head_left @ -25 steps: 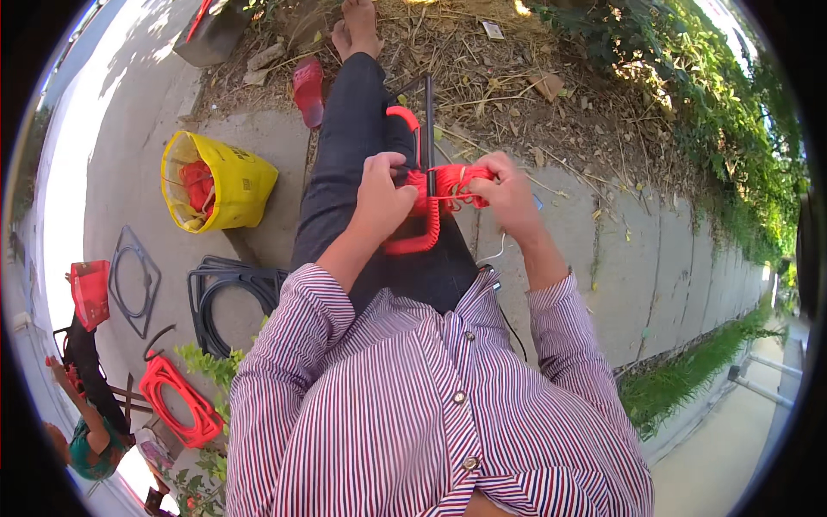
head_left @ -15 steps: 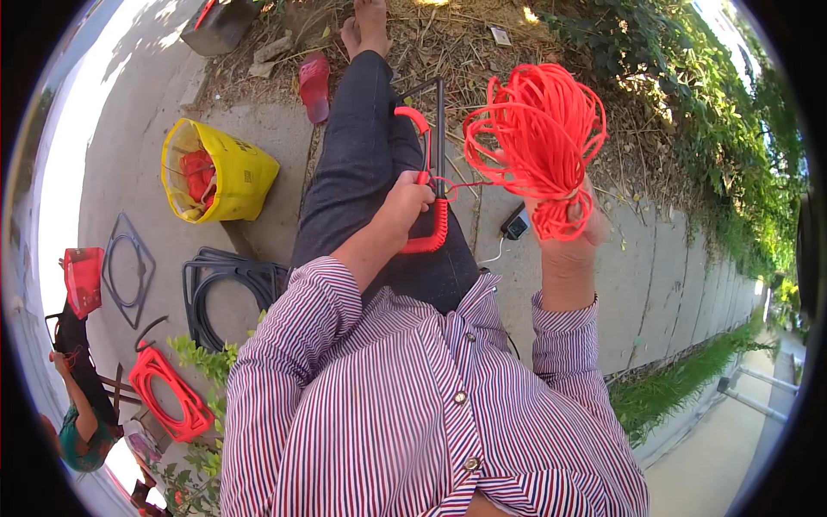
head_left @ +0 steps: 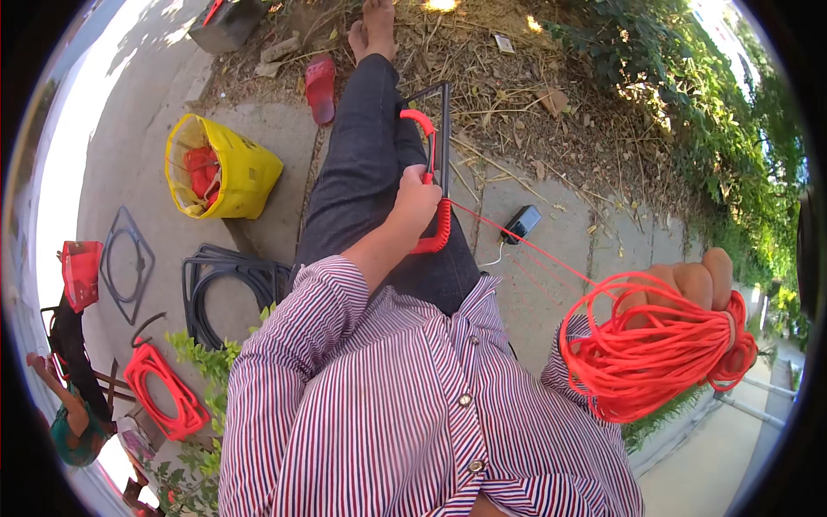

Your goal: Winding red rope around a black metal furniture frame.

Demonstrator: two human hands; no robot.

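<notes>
My left hand point(head_left: 417, 200) is closed on a dark metal frame point(head_left: 444, 138) resting over my lap. Red cord is wound tightly around part of the frame's curved inner ring point(head_left: 444, 228); another stretch near the far end is wrapped too. Out to the right, my right hand point(head_left: 680, 284) grips a large looped bundle of red cord point(head_left: 646, 345), its fingers curled over the top. A single strand point(head_left: 543, 252) runs taut from the frame to the bundle. The palm side of the right hand is hidden behind the loops.
A yellow bag point(head_left: 245, 177) with red cord inside stands at left. Dark frames point(head_left: 233, 254) and a red-wrapped frame point(head_left: 164, 392) lie nearby. A red slipper point(head_left: 320, 90) and a small black device point(head_left: 522, 224) are on the pavement. Another person point(head_left: 73, 422) sits far left.
My right hand has swung right and toward me with the cord bundle, drawing the strand out long and straight. My left hand stays at the frame.
</notes>
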